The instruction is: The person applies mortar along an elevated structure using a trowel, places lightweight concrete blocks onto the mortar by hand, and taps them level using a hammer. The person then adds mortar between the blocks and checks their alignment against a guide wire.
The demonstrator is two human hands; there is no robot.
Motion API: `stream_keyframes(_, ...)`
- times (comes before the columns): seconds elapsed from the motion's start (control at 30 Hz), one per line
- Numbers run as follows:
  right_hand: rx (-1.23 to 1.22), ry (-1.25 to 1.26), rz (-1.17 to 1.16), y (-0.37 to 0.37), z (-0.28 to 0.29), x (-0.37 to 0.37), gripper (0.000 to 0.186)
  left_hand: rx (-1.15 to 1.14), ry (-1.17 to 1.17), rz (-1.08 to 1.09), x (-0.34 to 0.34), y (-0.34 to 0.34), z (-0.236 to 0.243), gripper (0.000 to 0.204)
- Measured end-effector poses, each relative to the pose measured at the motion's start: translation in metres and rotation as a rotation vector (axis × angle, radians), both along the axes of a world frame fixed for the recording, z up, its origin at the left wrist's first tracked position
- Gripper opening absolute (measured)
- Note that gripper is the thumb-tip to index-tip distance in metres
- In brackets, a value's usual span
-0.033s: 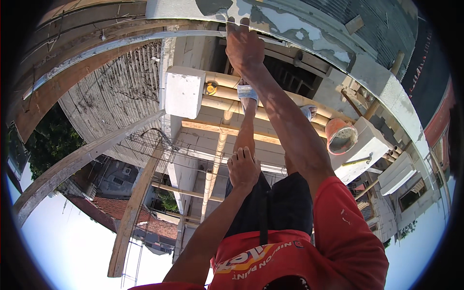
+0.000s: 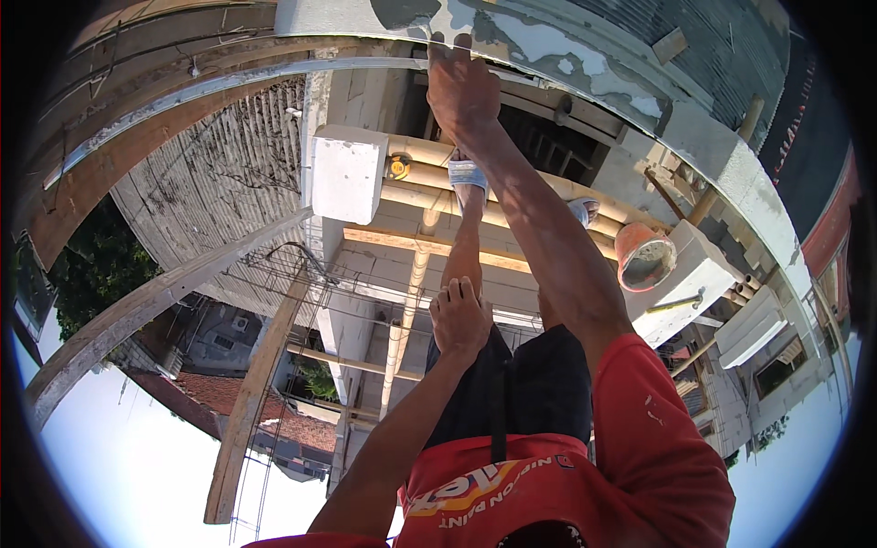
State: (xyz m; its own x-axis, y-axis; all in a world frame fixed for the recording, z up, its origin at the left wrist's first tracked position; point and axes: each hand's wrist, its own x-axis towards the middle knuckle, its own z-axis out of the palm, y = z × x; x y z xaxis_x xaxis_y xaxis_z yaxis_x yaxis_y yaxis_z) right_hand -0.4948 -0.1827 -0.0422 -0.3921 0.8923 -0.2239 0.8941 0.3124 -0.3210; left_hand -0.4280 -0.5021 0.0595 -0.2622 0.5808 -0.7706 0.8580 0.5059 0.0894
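Right grip point(image 2: 464, 87): extended forward to the upper part of the view, fingers curled and closed on the handle end of a trowel point(image 2: 406, 13). The handle itself is mostly hidden by the hand. The trowel's grey blade projects beyond the fingertips, ahead and to the left, over the pale surface of a white block wall point(image 2: 315, 16). Whether the blade bears on that surface cannot be told.

Grey mortar point(image 2: 610, 89) covers part of the wall to the right of the grip, spread unevenly, with white patches showing through.

Left grip point(image 2: 459, 318): holding no tool, fingers loosely bent, resting on the left leg at the knee, just beyond the hem of the dark shorts point(image 2: 548, 384). It is well apart from the trowel.

Footing: both feet, in sandals point(image 2: 467, 173), stand on bamboo poles point(image 2: 422, 194) laid side by side below the wall. Left of the feet, a yellow and black tape measure point(image 2: 398, 167) lies on the poles, just beside a white block point(image 2: 350, 173). To the right stands an orange bucket point(image 2: 632, 239) with grey material inside. Near it, a yellow-handled tool point(image 2: 671, 305) lies against a second white block point(image 2: 699, 260).
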Motion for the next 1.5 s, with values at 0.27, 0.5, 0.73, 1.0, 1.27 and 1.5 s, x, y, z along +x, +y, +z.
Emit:
stream_keyframes(0.27,0.043,-0.031,-0.079,0.007,-0.005,0.032,0.046,-0.018,-0.032,0.019,-0.003,-0.002,-0.001,0.053)
stream_keyframes(0.5,0.099,-0.108,-0.113,0.019,-0.022,0.086,0.048,-0.041,0.010,-0.020,-0.001,0.005,0.003,0.050)
stream_keyframes(0.73,0.103,-0.058,-0.277,-0.013,0.008,0.157,0.046,-0.075,0.029,-0.067,0.002,0.008,0.002,0.049)
stream_keyframes(1.0,-0.145,0.179,-0.616,-0.182,0.086,0.320,0.048,-0.074,0.039,-0.175,0.026,0.019,-0.002,0.048)
stream_keyframes(1.27,-0.645,0.241,-1.386,-0.345,0.072,0.483,0.053,-0.157,0.074,-0.303,0.039,0.032,0.000,0.049)
stream_keyframes(1.5,-0.815,-0.259,-1.458,-0.378,-0.072,0.628,0.056,-0.217,0.135,-0.357,0.053,0.035,-0.005,0.053)
